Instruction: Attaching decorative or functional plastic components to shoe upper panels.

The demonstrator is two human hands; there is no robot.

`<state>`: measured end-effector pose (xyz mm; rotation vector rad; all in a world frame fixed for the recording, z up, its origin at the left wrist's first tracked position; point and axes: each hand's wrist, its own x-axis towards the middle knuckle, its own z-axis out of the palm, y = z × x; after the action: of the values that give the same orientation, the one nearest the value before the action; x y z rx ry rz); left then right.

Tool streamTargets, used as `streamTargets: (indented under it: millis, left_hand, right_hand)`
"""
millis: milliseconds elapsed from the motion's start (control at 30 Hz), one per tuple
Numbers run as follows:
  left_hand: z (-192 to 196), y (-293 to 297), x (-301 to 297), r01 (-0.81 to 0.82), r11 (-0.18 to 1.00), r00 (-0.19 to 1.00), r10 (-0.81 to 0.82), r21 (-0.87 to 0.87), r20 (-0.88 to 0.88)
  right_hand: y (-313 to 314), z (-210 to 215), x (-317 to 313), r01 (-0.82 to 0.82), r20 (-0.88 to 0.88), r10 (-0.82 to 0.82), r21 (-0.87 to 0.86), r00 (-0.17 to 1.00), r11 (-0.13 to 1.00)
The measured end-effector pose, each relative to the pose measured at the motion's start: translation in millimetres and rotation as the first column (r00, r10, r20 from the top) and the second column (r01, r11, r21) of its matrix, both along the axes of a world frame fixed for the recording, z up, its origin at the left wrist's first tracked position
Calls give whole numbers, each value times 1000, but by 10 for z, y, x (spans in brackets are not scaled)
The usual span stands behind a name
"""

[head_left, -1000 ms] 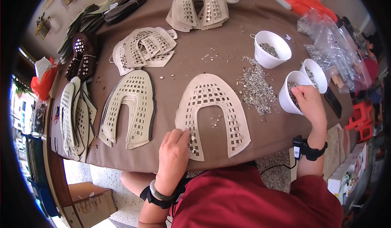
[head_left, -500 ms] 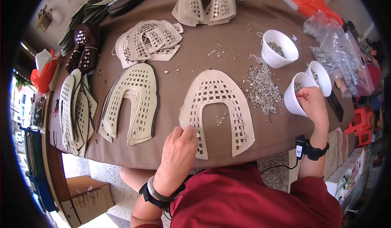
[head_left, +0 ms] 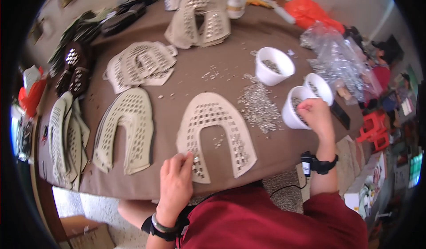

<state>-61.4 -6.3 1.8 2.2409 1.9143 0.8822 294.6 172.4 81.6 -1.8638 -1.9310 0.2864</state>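
Observation:
A beige U-shaped shoe upper [head_left: 212, 111] with rows of square holes lies flat on the table in front of me. Small shiny studs dot its two legs. My left hand [head_left: 175, 180] is closed at the outer edge of its left leg, thumb and forefinger pinched on it. To the right, my right hand [head_left: 316, 115] reaches over the rim of a white cup [head_left: 290, 113] of small metal studs. Its fingers are pinched together inside the cup, and whatever is between them is too small to make out.
Loose studs [head_left: 262, 107] lie heaped beside a second white cup [head_left: 282, 71], with a third cup [head_left: 320, 83] behind mine. Stacked uppers [head_left: 124, 115] lie left; a bundle [head_left: 199, 22] stands at the back. A clear plastic bag [head_left: 341, 62] and dark phone [head_left: 341, 115] are at right.
The whole view has shifted, so the table sits lower and further left in it. Both hands keep nearly the same places, left at the upper, right in the cup.

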Motion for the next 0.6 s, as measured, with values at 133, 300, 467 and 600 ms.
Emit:
streamTargets:
  millis: [133,300,467,600]
  left_hand:
    - [-30,-53,-8,-42,999,996,42,-7,73]
    - [-63,-73,-9,-20,999,981,15,26,194]
    - [-67,-76,13,-39,998,974,29,41,226]
    - [19,-31,9,-52,996,978,35,79,206]
  right_hand:
    - [137,-46,89,29,7,-31,189,1000,982]
    - [466,43,556,184,-55,-175,340,983,922]
    - [952,-109,1045,175,162,-167,-33,973,984]
    - [1157,-221,1145,85,258,-48,-135,965,987]
